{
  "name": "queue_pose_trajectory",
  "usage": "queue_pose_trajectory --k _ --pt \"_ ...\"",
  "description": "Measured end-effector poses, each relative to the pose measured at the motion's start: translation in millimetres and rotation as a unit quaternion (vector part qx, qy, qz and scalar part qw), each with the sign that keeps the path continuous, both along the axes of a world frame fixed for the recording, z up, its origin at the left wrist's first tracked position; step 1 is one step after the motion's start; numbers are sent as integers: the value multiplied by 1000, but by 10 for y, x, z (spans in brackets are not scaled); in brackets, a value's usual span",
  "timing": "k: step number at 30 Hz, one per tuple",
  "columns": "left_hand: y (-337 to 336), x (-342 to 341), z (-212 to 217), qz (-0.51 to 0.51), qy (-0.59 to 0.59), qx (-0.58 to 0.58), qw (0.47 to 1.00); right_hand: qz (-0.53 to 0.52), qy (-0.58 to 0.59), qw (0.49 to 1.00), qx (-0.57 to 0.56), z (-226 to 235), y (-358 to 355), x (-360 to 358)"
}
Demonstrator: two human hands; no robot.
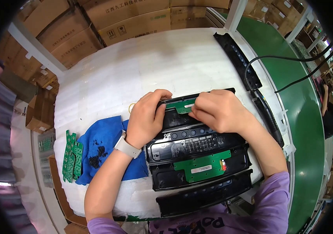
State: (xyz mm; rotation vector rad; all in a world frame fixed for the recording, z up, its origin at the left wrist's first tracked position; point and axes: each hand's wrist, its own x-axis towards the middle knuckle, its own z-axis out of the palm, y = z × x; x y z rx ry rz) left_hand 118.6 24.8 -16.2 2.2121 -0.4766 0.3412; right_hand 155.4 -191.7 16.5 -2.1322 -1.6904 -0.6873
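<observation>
A black plastic panel (173, 119) lies across the table in front of me, with a green circuit board (181, 107) set in it. My left hand (147, 116) is curled round the panel's left end, thumb on the near side and fingers over the far edge. Over the board's right part, my right hand (222, 112) has its fingers bent in and pressed together; what they pinch is hidden. Nearer me lie a panel with a row of round buttons (162, 148), a panel carrying another green board (203, 168), and a further black panel (205, 197).
Left of the panels, a blue cloth (110, 130) bears a heap of tiny black parts (95, 161), beside several green boards (72, 158). At right lie another black panel (236, 58) and a long black corded tool (268, 117). A green belt (309, 156) runs beyond. Cardboard boxes (135, 23) line the back.
</observation>
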Motion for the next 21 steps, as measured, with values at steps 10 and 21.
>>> queue_pose_trajectory --k 10,21 --pt "4 9 35 -2 30 5 1000 10 -47 999 -5 -5 3 -20" --pt "45 38 -19 -53 -51 -5 997 -2 94 995 -43 -11 -11 62"
